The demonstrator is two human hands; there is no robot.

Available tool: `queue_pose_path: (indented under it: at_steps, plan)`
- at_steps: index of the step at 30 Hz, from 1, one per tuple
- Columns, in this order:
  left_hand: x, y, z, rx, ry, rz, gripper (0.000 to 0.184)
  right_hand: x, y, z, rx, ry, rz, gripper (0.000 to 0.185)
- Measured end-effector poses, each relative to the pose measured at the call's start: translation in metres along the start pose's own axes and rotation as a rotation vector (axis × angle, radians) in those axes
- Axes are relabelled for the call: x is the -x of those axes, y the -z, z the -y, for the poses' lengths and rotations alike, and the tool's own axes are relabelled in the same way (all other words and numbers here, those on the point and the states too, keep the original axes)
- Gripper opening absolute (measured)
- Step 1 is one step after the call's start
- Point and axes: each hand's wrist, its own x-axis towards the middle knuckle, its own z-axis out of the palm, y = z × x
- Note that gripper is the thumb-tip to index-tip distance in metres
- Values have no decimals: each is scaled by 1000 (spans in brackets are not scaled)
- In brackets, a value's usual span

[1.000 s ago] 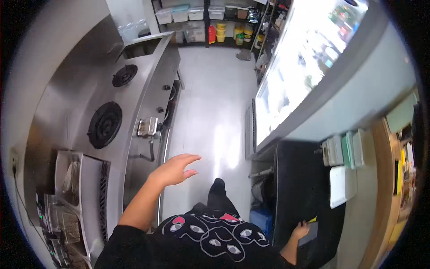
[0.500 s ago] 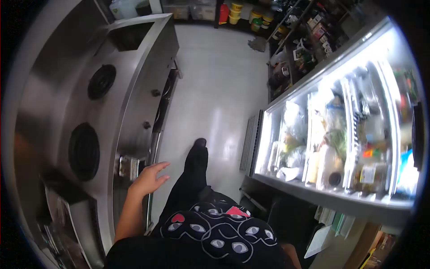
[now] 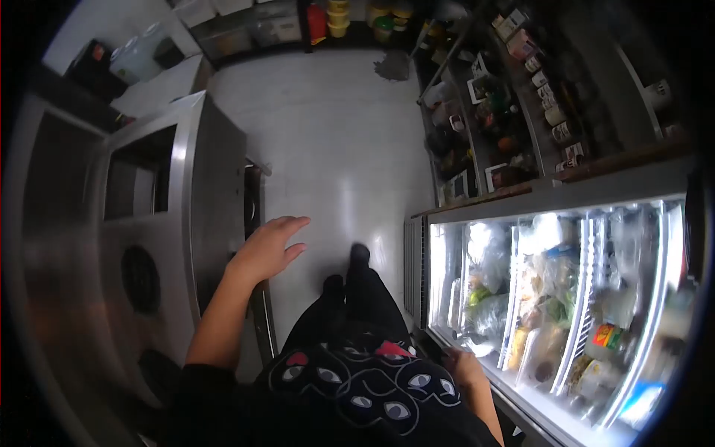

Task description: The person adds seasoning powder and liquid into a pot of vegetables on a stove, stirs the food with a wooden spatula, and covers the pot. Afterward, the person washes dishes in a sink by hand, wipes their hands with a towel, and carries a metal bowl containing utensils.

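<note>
Walking seems the step in hand: left grip [image 3: 268,249] spread and empty, right grip [image 3: 465,366] curled near the fridge [image 3: 588,194], contents unclear; another pace would call for clearance there.

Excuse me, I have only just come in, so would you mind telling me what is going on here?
A person in a black printed shirt is in the aisle between a steel stove and a lit, stocked fridge. The left hand is held open and empty above the floor. The right hand is by the fridge's near edge; whether it touches or holds anything is unclear.
</note>
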Motion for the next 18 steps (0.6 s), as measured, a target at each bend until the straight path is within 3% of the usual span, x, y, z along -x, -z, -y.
queue_pose_path:
  at_steps: [5,10,12,13,18]
  plan:
    - [-86,2,24,-8,1,88,44,-87,71,55,-218,156,-231,27]
    - [-130,22,46,38,166,168,43,-205,143,107,-93,363,-330,25]
    - [-146,37,49,100,319,173,40,-239,185,145,-138,395,-229,28]
    - [-150,38,63,78,270,88,39,-256,199,160,-139,416,-223,28]
    - [-188,57,109,114,453,41,39,-323,246,211,-97,458,-155,29]
